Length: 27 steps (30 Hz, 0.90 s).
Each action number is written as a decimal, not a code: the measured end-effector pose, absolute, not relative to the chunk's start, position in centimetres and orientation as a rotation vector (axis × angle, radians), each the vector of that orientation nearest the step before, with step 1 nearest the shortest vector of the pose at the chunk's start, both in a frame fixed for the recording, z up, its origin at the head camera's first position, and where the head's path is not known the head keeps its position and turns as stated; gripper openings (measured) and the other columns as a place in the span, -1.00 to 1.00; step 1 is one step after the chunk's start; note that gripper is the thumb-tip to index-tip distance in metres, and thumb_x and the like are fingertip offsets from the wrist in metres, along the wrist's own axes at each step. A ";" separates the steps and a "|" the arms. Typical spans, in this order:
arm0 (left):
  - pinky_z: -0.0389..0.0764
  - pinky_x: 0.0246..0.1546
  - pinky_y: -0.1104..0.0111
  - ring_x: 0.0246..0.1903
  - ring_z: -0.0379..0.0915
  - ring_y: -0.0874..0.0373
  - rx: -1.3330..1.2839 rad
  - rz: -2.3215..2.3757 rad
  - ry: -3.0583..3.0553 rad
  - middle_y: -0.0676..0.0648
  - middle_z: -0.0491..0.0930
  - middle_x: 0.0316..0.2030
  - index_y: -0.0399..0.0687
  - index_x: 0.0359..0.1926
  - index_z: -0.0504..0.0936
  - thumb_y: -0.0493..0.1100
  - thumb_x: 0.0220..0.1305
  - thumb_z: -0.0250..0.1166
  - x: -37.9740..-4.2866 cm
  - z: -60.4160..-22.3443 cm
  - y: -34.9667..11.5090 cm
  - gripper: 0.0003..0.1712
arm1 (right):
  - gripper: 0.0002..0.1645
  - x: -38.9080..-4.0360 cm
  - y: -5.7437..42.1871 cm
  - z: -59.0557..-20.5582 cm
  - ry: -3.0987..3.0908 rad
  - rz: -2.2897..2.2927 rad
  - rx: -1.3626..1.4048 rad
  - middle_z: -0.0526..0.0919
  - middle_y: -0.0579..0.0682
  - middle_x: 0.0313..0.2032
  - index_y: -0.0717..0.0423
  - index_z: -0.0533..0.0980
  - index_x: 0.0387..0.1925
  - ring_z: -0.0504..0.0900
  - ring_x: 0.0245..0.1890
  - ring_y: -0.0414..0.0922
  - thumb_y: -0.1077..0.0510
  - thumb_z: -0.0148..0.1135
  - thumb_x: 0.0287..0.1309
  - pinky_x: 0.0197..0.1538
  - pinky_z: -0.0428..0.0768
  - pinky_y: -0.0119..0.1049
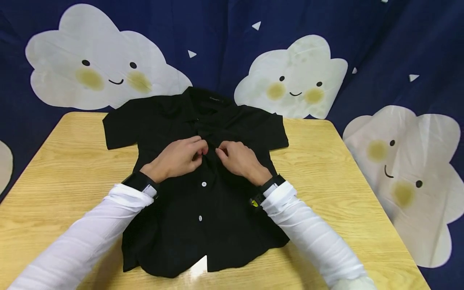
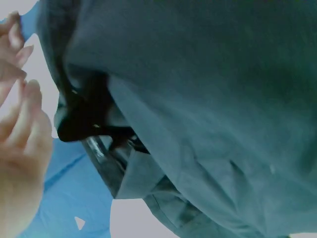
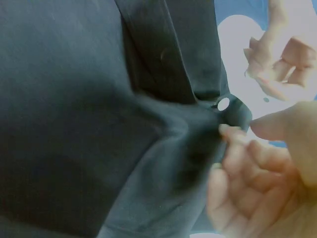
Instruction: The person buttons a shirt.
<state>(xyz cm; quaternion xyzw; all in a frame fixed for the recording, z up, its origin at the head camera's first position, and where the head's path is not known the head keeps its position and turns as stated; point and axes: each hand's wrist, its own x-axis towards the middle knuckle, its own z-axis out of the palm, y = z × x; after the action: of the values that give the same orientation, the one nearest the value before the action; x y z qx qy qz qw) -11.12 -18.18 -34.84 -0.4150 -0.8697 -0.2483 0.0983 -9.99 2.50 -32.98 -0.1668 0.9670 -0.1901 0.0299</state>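
A black short-sleeved button-up shirt point(image 1: 181, 237) lies front up, its collar at the far side and white buttons point(image 1: 204, 184) down the placket. Over the chest, my right hand point(image 1: 241, 159) pinches the front edge between thumb and finger. The right wrist view shows this right hand point(image 3: 252, 188) at the cloth edge, just below a white button point(image 3: 223, 104). My left hand point(image 1: 181, 156) is across the placket, its fingers loosely bent. White background separates the left hand point(image 3: 282, 64) from the shirt edge in the right wrist view. In the left wrist view, its fingers point(image 2: 22, 124) appear beside the raised cloth.
The shirt lies on a light wooden table point(image 1: 344, 209), which shows on both sides. Behind it hangs a dark blue curtain point(image 1: 214, 36) with smiling white clouds. Both forearms wear white sleeves point(image 1: 90, 229) and black wrist straps point(image 1: 139, 182).
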 end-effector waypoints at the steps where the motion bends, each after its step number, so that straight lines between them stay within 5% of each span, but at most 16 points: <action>1: 0.44 -0.43 0.32 -0.50 0.37 0.21 -1.244 -0.747 -2.615 0.04 0.44 -0.41 -0.08 -0.32 0.56 -0.35 0.10 0.29 -10.9 -34.8 -18.0 -0.87 | -0.67 -9.7 2.5 -33.0 2.957 -0.564 -0.503 0.54 -0.11 -0.52 0.01 0.59 -0.35 0.51 -0.56 -0.16 -0.05 0.02 0.38 -0.49 0.45 -0.25; 8: 0.44 -0.44 0.36 -0.55 0.37 0.29 -1.343 -0.712 -2.880 0.16 0.45 -0.54 -0.05 -0.34 0.62 -0.21 0.10 0.36 -9.3 -36.1 -17.6 -0.91 | -0.43 -7.4 1.8 -33.8 2.733 -0.423 -0.385 0.51 -0.12 -0.75 -0.02 0.51 -0.67 0.50 -0.72 -0.17 -0.26 0.01 0.32 -0.64 0.38 -0.31; 18: 0.47 -0.50 0.42 -0.60 0.41 0.34 -1.363 -0.727 -3.013 0.14 0.53 -0.56 -0.08 -0.44 0.66 -0.26 0.10 0.42 -8.4 -37.3 -16.6 -0.93 | -0.87 -6.1 1.1 -35.5 2.892 -0.324 -0.466 0.53 -0.12 -0.57 -0.03 0.61 -0.35 0.49 -0.60 -0.15 0.09 0.16 0.25 -0.52 0.45 -0.24; 27: 0.42 -0.54 0.41 -0.61 0.40 0.29 -1.176 -0.858 -3.118 0.14 0.51 -0.60 0.00 -0.51 0.61 -0.18 0.19 0.36 -8.3 -38.0 -16.5 -0.85 | -0.81 -5.8 -0.2 -37.5 3.024 -0.308 -0.533 0.50 -0.11 -0.59 -0.03 0.60 -0.45 0.50 -0.62 -0.14 0.03 0.20 0.25 -0.61 0.44 -0.22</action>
<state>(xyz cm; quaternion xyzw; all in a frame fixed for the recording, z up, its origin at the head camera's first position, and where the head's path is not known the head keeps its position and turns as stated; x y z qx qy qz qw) -8.31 -16.54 -37.95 -0.3380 -0.8960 -0.2464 -0.1491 -5.82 -0.25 -37.55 -0.1726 0.9796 -0.0996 0.0276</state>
